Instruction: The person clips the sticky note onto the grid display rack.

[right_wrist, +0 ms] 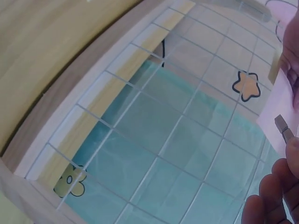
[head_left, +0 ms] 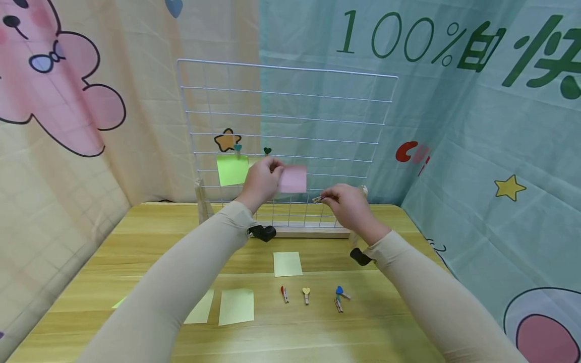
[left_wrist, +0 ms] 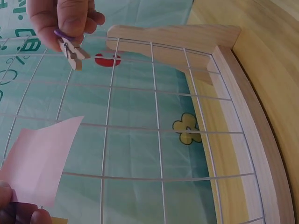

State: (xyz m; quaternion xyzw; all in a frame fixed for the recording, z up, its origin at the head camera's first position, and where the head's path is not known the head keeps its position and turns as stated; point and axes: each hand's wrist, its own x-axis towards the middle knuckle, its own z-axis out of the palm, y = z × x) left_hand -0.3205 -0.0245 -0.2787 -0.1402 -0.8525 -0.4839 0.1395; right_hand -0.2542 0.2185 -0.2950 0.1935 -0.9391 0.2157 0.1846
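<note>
My left hand (head_left: pixel 262 182) pinches a pink sticky note (head_left: pixel 293 179) by its left edge, in front of a white wire grid (head_left: pixel 290 67). To the right, my right hand (head_left: pixel 348 205) holds a small wooden clothespin (left_wrist: pixel 74 53) between thumb and fingers; a purple piece shows at its top in the left wrist view. From the right wrist, that clothespin overlaps the pink note. A bright green note (head_left: pixel 232 170) hangs on the grid under a teal heart clothespin (head_left: pixel 238 147). Beside it, a dark green heart clothespin (head_left: pixel 267 150) sits above a pale note mostly hidden by my left hand.
The grid stands on a wooden base (head_left: pixel 313 232) on the table. Nearer lie pale yellow notes (head_left: pixel 236 306), one partly under my left sleeve. Several small clothespins, including a red one (head_left: pixel 284 294), a yellow heart (head_left: pixel 306 295) and a blue one (head_left: pixel 342 291), lie right of them.
</note>
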